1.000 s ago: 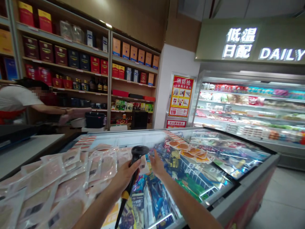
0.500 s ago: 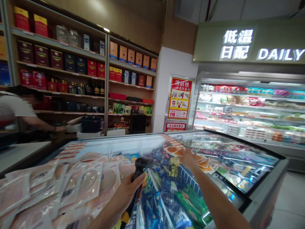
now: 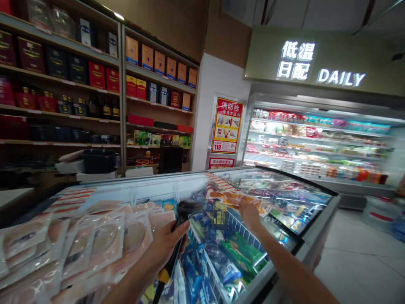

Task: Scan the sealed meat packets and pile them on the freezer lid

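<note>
Shop shelving (image 3: pixel 63 80) stacked with boxed bottles fills the left background, its box print mostly too small to read. Before it stands a glass-topped chest freezer (image 3: pixel 319 228), with overlapping clear packets of pale rounds (image 3: pixel 104 240) spread across its left side. Beside them the left hand (image 3: pixel 169 236) has its grip wrapped around a handheld barcode scanner (image 3: pixel 186 207), whose long axis slants from its cord at lower left up to the head, away from the wearer. Under the glass, a dark bag (image 3: pixel 219 215) carries yellow characters too blurred to read surely. Behind, a red and yellow poster (image 3: pixel 226 126) reads 消防栓 使用方法 and 119; the red sign below it (image 3: pixel 222 163) reads 灭火器放置点. Orange flat packets (image 3: pixel 227 198) lie right of the scanner head and slightly beyond it, their row running from far left to near right. The right hand (image 3: pixel 251 214) is nearer, its fingers at the row; whether its grip is closed on one I cannot tell. Far right, a lit sign (image 3: pixel 316 65) reads 低温日配 DAILY.
</note>
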The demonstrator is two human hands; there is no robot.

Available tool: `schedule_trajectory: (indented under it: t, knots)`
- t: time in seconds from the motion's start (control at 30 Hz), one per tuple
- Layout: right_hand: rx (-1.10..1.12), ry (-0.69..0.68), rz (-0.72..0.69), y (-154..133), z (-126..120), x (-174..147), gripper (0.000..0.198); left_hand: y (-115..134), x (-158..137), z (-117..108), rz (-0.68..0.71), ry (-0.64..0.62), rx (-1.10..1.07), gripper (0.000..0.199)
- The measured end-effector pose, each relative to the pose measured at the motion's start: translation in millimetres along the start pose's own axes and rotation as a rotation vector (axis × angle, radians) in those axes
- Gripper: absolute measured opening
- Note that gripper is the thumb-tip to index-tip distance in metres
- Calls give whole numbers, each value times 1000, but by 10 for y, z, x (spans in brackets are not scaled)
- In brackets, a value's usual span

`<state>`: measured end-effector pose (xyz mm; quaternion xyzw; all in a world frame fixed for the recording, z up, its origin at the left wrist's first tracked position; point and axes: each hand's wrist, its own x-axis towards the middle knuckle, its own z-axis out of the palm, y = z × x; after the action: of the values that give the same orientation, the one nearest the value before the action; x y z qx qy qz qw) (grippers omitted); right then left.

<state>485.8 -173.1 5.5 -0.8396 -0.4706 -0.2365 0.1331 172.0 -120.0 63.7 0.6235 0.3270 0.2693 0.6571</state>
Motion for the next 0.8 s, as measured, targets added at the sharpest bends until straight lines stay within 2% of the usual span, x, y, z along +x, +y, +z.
schedule_trajectory:
  t: [0.07, 0.13, 0.23, 0.33, 0.4, 0.53, 0.8]
  knots:
    - [71, 69, 128, 47, -39, -45, 32, 12, -31, 1, 2, -10, -7, 39]
    - [233, 183, 258, 69, -44, -75, 28, 35, -72, 14, 6, -31, -15, 38]
    - [713, 313, 436, 1, 25, -86, 19, 85, -118, 24, 17, -68, -28, 36]
    - [1216, 330, 579, -198, 140, -61, 18, 132, -123, -7, 12, -96, -34, 39]
    - [1386, 330, 594, -366, 202, -35, 22, 150, -121, -42, 3, -107, -50, 41]
    - [1549, 304, 524, -668, 252, 5, 25, 130, -171, -104, 5, -103, -100, 40]
    - [1660, 209, 452, -918, 330, -47, 25, 77, -358, -138, 32, -13, -143, 35]
